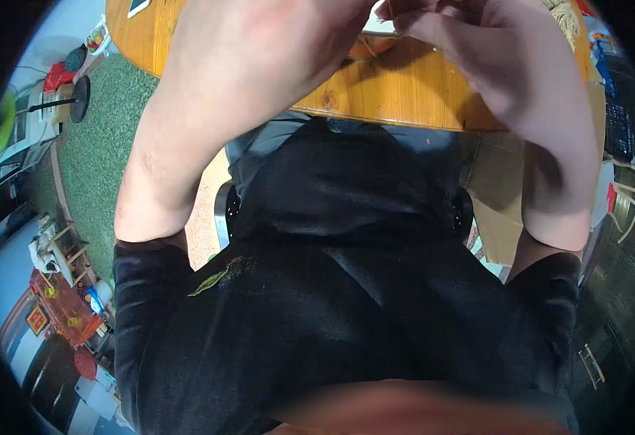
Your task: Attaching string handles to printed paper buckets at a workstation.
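Observation:
Both of my hands are raised over the near edge of a round wooden table (pixel 404 87), at the top of the head view. My left hand (pixel 310 25) is partly cut off by the upper edge, and its fingers do not show. Close to it on the right, my right hand (pixel 451 25) has its fingers bent together; what they hold, if anything, is too small to make out. Between the hands, a white patch (pixel 380 23) shows, its kind unclear. Below that lies an orange-brown thing (pixel 370 48), partly hidden by my left hand.
A phone (pixel 137 7) lies at the table's far left. A bundle of cream cord (pixel 564 20) rests at its right edge. A standing fan (pixel 2 119) is on the left beyond the green floor (pixel 107 145). Cardboard (pixel 497 174) stands below the table at right.

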